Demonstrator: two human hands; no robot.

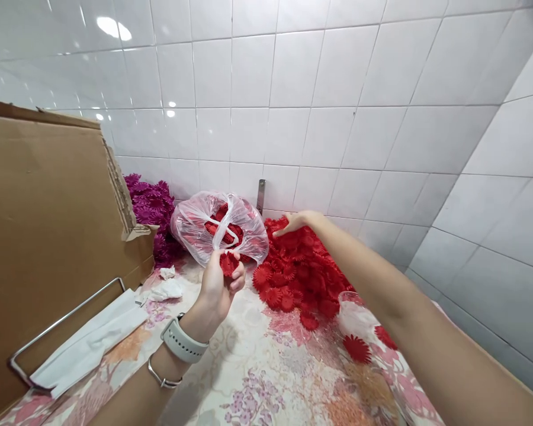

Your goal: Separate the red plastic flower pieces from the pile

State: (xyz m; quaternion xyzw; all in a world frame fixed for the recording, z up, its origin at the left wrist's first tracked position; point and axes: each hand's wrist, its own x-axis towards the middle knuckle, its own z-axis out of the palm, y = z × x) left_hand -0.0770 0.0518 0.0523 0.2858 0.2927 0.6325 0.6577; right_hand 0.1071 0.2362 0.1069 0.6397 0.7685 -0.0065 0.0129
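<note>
My left hand is closed around a red fabric flower, its toothed petals showing between thumb and fingers. Just behind it sits a clear plastic bag with more red flowers inside, its handles knotted or gathered on top. My right hand reaches to the far left side of a loose heap of red flowers; thumb and fingers are apart, touching the top of the heap. Whether a flower lies between those fingers I cannot make out. One red flower lies apart near my right forearm.
A large cardboard box stands at the left, purple flowers behind it. Near it lie a metal-framed holder with white paper and crumpled tissue. A clear plastic cup stands by my right forearm. White tiled walls border the floral tablecloth.
</note>
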